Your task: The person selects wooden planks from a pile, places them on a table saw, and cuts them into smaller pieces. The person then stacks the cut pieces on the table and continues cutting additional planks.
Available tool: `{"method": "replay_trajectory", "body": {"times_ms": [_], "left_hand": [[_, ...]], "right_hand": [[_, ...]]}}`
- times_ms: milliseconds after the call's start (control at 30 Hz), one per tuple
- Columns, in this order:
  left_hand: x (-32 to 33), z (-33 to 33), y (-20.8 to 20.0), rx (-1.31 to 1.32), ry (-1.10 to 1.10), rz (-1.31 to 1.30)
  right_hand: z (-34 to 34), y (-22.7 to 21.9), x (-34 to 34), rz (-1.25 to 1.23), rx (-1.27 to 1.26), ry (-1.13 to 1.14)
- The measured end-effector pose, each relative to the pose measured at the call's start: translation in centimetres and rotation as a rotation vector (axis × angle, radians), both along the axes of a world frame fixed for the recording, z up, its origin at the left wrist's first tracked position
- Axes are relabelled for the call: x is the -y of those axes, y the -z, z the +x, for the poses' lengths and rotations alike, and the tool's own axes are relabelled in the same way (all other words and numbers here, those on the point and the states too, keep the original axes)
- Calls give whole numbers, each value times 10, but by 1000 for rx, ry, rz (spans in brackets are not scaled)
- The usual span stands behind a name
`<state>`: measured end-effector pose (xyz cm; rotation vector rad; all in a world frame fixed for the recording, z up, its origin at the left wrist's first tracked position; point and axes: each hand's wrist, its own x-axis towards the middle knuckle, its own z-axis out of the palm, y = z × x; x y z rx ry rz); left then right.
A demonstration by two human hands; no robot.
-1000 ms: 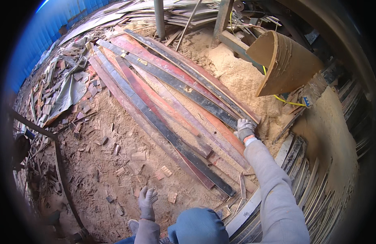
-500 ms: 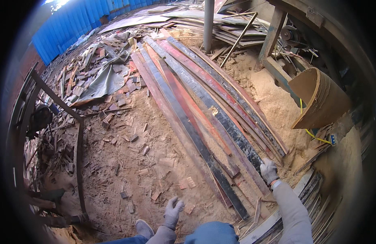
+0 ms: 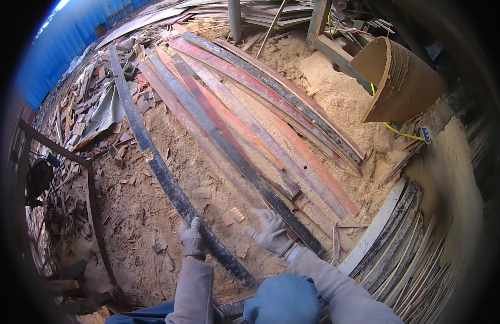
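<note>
A long dark wooden plank (image 3: 164, 182), worn and stained along its length, slants across the left half of the view. Around its near part is my gloved left hand (image 3: 192, 237), closed on the edge. My gloved right hand (image 3: 271, 232) is open with its fingers spread, just to the right of that plank and beside another black plank (image 3: 244, 175) in the pile. Red, orange and grey planks (image 3: 293, 141) lie side by side on the sawdust to the right of both hands.
Broken wood scraps (image 3: 80, 116) and a grey sheet (image 3: 107, 110) litter the left. A rusty metal frame (image 3: 90, 200) stands there. A curved brown panel (image 3: 398, 81) juts out at right, above a yellow cord (image 3: 398, 131). Stacked thin strips (image 3: 407, 259) are at lower right.
The dark plank that my right hand touched in the pile now lies farther left, held by my left hand. My right hand has let go and moved left. The view has shifted.
</note>
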<state>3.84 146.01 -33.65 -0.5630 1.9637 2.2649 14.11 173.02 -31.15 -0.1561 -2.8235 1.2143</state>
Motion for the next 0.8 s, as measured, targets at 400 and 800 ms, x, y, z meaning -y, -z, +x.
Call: {"method": "replay_trajectory", "body": {"times_ms": [400, 800], "left_hand": [[-15, 60, 34, 17, 151, -469], [-123, 69, 9, 413, 426, 370]], "right_hand": [[19, 47, -41, 235, 616, 127], [59, 0, -27, -802, 613, 76]]}}
